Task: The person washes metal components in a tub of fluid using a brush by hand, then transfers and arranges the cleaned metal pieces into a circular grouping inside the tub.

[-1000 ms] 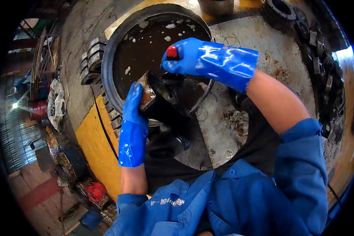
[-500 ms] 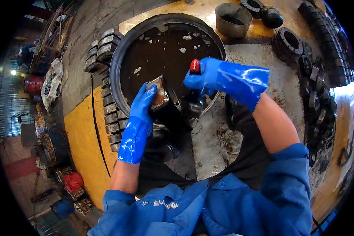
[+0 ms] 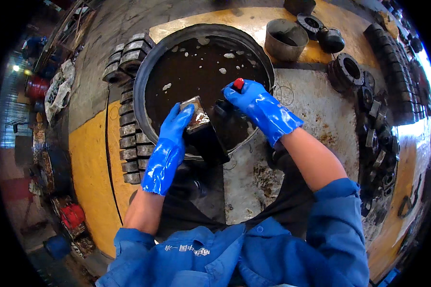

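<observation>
Both my hands wear long blue rubber gloves. My left hand [image 3: 176, 123] is closed on a dark metal block [image 3: 209, 142], held tilted over the near rim of a large round tub [image 3: 141, 88]. The block's upper end is wet and shiny. My right hand [image 3: 248, 99] grips a brush with a red handle [image 3: 238, 84]. Its dark head [image 3: 221, 108] points toward the block, beside its upper right edge; whether the two touch I cannot tell. Dark brown liquid [image 3: 201, 69] with patches of pale foam lies in the tub.
Rows of metal blocks [image 3: 128, 142] line the tub's left side. A metal bucket [image 3: 286, 40] stands beyond it at the right, near ring-shaped parts [image 3: 349, 69]. More dark parts [image 3: 378, 138] lie along the right. A cable [image 3: 108, 158] runs over the yellow floor.
My right hand has swung the brush from low beside the block up and left over the tub, its forearm lower. The block stays in my left hand. The view has shifted slightly.
</observation>
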Demonstrator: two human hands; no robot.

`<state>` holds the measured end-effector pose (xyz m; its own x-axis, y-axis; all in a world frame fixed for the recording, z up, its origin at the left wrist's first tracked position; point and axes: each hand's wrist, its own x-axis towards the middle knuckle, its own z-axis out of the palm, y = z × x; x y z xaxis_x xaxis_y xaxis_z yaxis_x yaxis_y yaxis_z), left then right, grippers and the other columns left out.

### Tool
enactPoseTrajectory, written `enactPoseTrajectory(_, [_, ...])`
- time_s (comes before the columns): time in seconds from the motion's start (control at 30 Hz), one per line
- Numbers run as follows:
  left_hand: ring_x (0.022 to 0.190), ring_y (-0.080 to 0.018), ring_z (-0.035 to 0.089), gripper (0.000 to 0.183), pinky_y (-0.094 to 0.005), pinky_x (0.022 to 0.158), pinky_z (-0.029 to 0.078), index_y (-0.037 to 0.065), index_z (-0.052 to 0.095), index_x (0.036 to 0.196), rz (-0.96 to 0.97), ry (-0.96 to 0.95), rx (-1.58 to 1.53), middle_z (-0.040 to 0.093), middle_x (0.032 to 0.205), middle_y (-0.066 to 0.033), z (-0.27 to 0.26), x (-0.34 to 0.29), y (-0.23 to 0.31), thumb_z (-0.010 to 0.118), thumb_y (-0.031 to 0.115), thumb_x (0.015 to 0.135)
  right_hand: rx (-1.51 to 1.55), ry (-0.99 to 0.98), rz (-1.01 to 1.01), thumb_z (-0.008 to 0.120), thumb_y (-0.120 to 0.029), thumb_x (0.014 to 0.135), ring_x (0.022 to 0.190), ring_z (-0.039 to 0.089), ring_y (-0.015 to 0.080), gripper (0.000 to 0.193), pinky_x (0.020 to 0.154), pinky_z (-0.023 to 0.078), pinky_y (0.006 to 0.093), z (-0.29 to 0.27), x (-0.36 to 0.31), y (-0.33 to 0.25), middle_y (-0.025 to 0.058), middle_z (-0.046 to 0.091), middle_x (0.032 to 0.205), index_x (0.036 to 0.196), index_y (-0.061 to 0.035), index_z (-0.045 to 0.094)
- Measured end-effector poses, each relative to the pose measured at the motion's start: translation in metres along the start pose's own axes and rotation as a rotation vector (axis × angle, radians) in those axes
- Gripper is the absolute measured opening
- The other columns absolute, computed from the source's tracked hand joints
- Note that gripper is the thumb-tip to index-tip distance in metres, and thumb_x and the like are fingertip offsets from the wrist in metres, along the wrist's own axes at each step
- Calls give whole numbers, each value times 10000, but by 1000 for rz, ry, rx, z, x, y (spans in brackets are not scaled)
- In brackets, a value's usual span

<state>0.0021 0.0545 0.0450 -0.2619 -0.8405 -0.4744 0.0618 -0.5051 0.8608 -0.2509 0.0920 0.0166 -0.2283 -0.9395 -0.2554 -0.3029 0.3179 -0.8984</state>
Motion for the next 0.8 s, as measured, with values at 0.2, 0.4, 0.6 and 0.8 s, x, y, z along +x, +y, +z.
enactPoseTrajectory(0.2, [1313, -243, 621, 768, -392, 1118, 500, -27, 398, 1591, 22, -1, -26, 610, 1467, -141, 2, 1, -5, 765, 251, 975, -348, 39, 61, 669, -442, 949, 1060, 712, 435, 436, 925, 564, 483, -6, 6, 9, 249, 752, 1083, 1107, -44, 753])
enactPoseTrajectory(0.4, [1259, -248, 643, 847, -397, 1085, 522, -31, 353, 1610, 47, -69, -57, 604, 1459, -164, 1, -7, 0, 815, 211, 942, -493, -9, 128, 678, -444, 944, 1123, 701, 411, 435, 969, 555, 470, 1, 6, 18, 201, 749, 1185, 1164, -76, 751])
enactPoseTrajectory(0.6, [1257, -237, 643, 814, -394, 1061, 541, -39, 351, 1608, 94, -77, 20, 604, 1456, -165, -9, -2, -5, 786, 211, 967, -554, 271, -121, 623, -472, 991, 1065, 727, 401, 458, 985, 557, 495, 0, -12, -18, 206, 763, 1131, 1277, -128, 719])
enactPoseTrajectory(0.8, [1228, -252, 642, 695, -364, 1094, 504, -33, 484, 1519, 142, -144, 13, 633, 1406, -168, -10, 6, -9, 764, 301, 977, 4, -199, -67, 559, -584, 1041, 1039, 721, 274, 654, 972, 541, 417, 10, -55, -74, 205, 769, 1115, 1274, 6, 717])
